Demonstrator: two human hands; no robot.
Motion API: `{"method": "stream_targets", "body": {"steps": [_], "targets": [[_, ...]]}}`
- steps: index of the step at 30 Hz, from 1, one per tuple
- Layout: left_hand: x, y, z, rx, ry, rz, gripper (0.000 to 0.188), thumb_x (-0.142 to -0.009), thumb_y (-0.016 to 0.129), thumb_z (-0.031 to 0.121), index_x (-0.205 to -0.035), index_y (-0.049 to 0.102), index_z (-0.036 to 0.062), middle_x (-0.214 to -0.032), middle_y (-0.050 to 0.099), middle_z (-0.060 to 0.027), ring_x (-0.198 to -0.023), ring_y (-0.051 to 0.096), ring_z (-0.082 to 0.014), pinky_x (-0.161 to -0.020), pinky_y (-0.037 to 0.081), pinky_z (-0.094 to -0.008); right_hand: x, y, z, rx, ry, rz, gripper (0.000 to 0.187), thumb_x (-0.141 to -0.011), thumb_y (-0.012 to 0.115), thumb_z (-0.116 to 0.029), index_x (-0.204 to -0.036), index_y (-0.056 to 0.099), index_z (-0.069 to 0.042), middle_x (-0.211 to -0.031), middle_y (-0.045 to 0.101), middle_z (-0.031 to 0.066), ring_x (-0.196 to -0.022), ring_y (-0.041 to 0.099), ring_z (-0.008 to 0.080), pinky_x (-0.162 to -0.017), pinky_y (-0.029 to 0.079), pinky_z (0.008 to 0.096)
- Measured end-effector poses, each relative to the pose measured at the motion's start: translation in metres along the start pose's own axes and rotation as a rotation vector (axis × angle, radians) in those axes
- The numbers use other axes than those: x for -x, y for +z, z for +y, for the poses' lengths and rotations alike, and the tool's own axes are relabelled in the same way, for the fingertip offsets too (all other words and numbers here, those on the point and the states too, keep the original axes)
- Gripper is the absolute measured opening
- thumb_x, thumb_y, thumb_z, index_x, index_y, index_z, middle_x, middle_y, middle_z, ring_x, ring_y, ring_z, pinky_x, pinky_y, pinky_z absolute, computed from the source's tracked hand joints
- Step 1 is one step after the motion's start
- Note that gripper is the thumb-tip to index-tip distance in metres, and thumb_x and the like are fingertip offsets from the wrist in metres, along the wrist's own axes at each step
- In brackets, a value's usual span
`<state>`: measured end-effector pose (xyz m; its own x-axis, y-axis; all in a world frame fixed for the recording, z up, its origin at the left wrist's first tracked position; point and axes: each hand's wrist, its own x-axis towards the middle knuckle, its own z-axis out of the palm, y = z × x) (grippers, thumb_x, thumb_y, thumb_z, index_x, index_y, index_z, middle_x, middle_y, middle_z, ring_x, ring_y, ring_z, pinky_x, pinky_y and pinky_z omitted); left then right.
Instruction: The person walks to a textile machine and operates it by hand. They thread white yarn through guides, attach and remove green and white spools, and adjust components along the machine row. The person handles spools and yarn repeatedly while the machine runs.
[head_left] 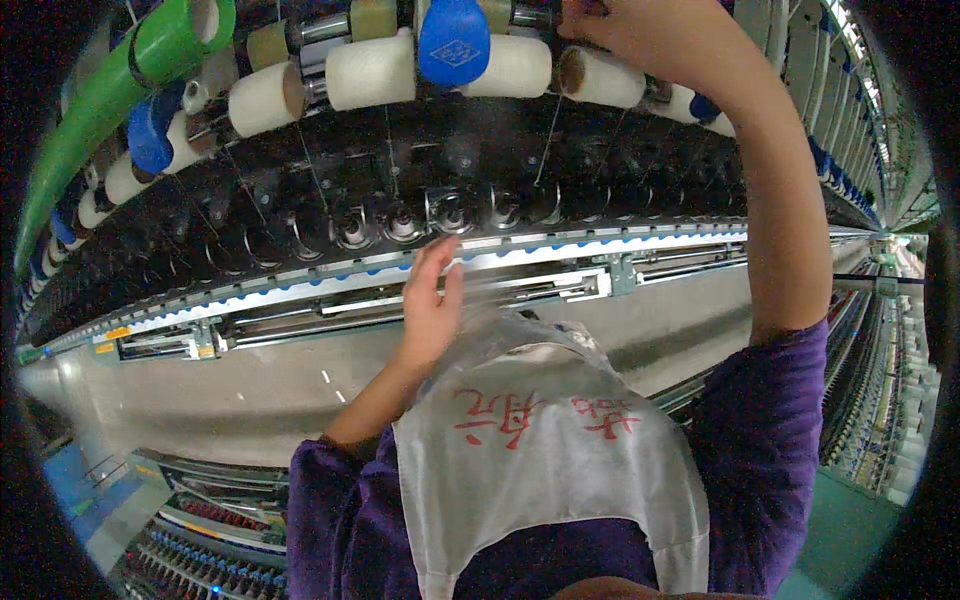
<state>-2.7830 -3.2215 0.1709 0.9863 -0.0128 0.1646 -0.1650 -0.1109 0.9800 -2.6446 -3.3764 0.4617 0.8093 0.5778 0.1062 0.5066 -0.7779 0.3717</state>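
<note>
My right hand [640,38] is raised to the upper edge of the view, over a white yarn-wrapped roller [608,78]. Its fingertips are in shadow beside the roller row, and whether they hold anything is hidden. Lower down, my left hand [432,305] points upward with thumb and fingers apart, nothing visible between them. Its fingertips are just below a row of spindles [453,213] with metal rings, in front of the pale rail [520,243]. Thin threads [549,140] run down from the rollers toward the spindles.
Blue paddle-shaped tags [453,45] hang among the rollers. A green tube [120,110] curves along the upper left. I wear a whitish apron [560,460] over purple sleeves. Another machine with several bobbins [200,565] stands at lower left, and racks [870,390] line the right.
</note>
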Motion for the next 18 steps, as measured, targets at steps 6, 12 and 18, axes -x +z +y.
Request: {"method": "stream_targets", "body": {"steps": [6, 12, 18], "targets": [[-0.025, 0.032, -0.023, -0.313, 0.184, 0.089, 0.051, -0.088, 0.048, 0.009, -0.135, 0.032, 0.0004, -0.128, 0.045, -0.0244, -0.118, 0.046, -0.0367, -0.099, 0.036, -0.0383, -0.01, 0.009, 0.009, -0.142, 0.025, 0.05, 0.017, -0.077, 0.061, -0.014, -0.069, 0.064, 0.0, -0.072, 0.059, 0.0128, -0.078, 0.058, 0.0284, -0.081, 0.045, 0.0408], [-0.059, 0.053, -0.052, -0.224, -0.099, 0.098, 0.03, -0.092, 0.044, 0.011, -0.119, 0.039, -0.0008, -0.108, 0.055, -0.0234, -0.097, 0.056, -0.0388, -0.083, 0.044, -0.0426, 0.013, 0.011, 0.011, -0.315, 0.013, 0.581, 0.012, -0.078, 0.061, -0.009, -0.076, 0.063, 0.002, -0.076, 0.061, 0.0121, -0.073, 0.059, 0.0259, -0.075, 0.048, 0.0375], [-0.074, 0.051, -0.009, -0.158, 0.123, 0.189, 0.019, -0.091, 0.047, 0.011, -0.104, 0.04, -0.0004, -0.091, 0.054, -0.0168, -0.08, 0.055, -0.0297, -0.073, 0.044, -0.038, 0.074, 0.047, -0.016, -0.76, -0.255, 0.853, 0.022, -0.071, 0.062, 0.0, -0.092, 0.064, -0.003, -0.08, 0.06, 0.0066, -0.072, 0.056, 0.0235, -0.079, 0.048, 0.0408]]}}
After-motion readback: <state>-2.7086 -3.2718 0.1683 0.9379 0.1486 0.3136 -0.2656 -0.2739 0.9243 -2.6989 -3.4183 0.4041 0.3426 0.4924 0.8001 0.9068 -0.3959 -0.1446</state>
